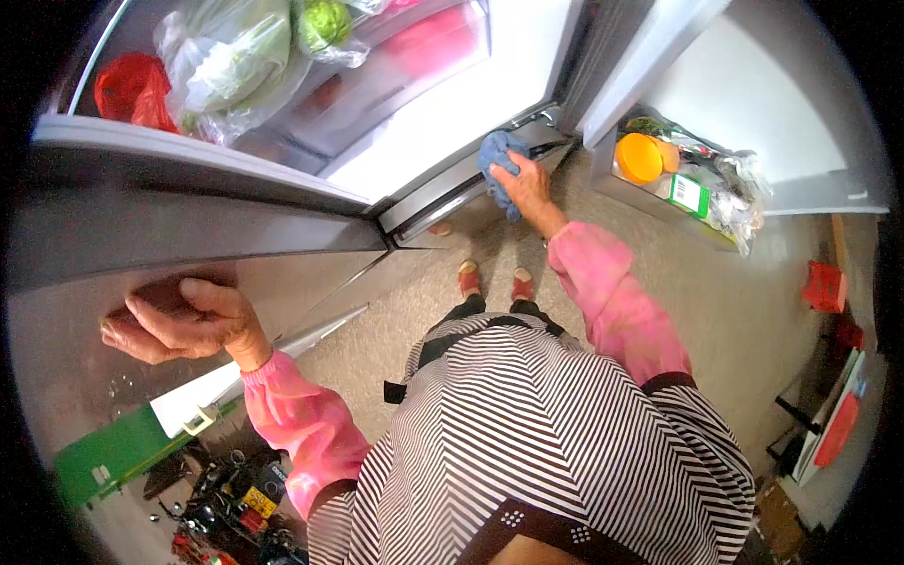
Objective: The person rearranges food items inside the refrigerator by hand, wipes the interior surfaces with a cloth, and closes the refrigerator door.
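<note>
My right hand is closed on a blue cloth. It presses the cloth against the lower front edge of an open refrigerator, near the hinge corner. My left hand is at the left, by the shiny brownish door panel, which reflects it. Its fingers are loosely curled, the thumb stands apart, and nothing shows in it. Whether it touches the panel is hard to tell. Inside the refrigerator are a clear bag of pale green vegetables, a red bag and a wrapped round green vegetable.
The open right door carries a bin with an orange-lidded jar, a green-and-white box and plastic bags. Motorbikes and a green panel appear at lower left. A red object is at the right. My feet stand on the speckled floor.
</note>
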Demonstrator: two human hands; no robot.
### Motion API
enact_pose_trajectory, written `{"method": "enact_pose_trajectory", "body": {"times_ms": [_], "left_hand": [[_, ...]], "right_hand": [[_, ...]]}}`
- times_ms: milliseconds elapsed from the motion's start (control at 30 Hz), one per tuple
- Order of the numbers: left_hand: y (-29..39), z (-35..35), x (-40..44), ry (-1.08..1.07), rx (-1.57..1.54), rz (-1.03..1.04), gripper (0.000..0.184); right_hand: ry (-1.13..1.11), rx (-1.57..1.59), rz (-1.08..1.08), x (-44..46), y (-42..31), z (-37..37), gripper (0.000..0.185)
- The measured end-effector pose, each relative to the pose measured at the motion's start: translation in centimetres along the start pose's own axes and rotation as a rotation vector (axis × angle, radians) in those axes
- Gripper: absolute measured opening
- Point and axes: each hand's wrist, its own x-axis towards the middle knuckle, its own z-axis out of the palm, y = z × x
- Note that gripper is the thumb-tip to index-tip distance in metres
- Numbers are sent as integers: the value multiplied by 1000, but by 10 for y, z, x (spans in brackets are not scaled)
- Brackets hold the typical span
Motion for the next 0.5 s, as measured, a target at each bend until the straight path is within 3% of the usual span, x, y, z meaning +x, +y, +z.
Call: {"method": "enact_pose_trajectory", "body": {"times_ms": [200,333,500], "left_hand": [[2,-1,-1,-10,-19,-27,41],[1,1,0,1,-20,-14,41],[-3,3,0,23,-8,22,43]], "right_hand": [[-101,-138,-210,-10,5,39,51],[-202,-209,-174,-20,-13,53,55],[-301,-231,-293,-36,-21,84,53]]}}
